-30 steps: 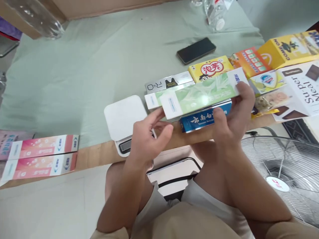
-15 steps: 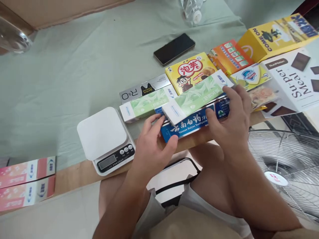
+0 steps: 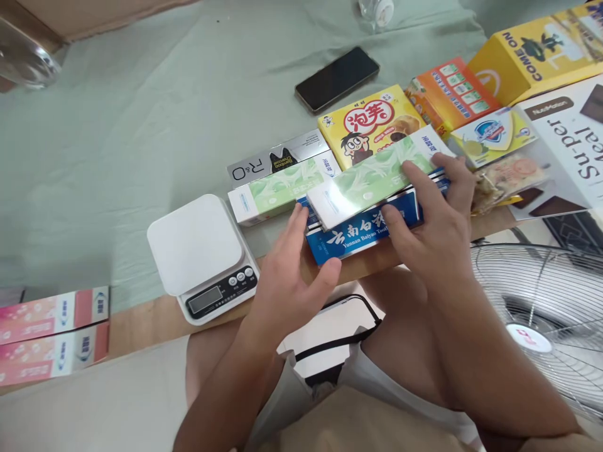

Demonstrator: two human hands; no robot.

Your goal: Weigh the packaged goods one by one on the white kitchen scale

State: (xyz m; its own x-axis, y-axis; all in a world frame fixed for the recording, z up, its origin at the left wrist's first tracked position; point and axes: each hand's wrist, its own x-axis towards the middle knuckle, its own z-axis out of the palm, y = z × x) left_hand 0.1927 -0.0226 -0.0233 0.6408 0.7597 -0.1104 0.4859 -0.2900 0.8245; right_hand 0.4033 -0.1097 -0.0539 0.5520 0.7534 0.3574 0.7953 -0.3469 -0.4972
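Note:
A green-and-white toothpaste box (image 3: 367,182) lies slantwise on top of blue toothpaste boxes (image 3: 348,238) near the table's front edge. My right hand (image 3: 431,210) is curled over its right part, index finger on the top face and thumb along the front side. Beside the left ends of the blue boxes is my left hand (image 3: 296,270), open, thumb apart, fingertips at the box corner. A second green toothpaste box (image 3: 282,188) lies just behind, against a silver box with a black cat shape (image 3: 277,156). Part of the blue boxes is hidden under the green one.
A white kitchen scale (image 3: 200,245) stands to the left, with pink boxes (image 3: 47,339) farther left. Behind are a yellow snack box (image 3: 372,122) and a black phone (image 3: 336,78). More packages, including a soap box (image 3: 494,135), lie right, above a fan (image 3: 541,314).
The view has shifted slightly. My right hand has slid a little left along the green box, and my left fingers have straightened at the blue boxes' end.

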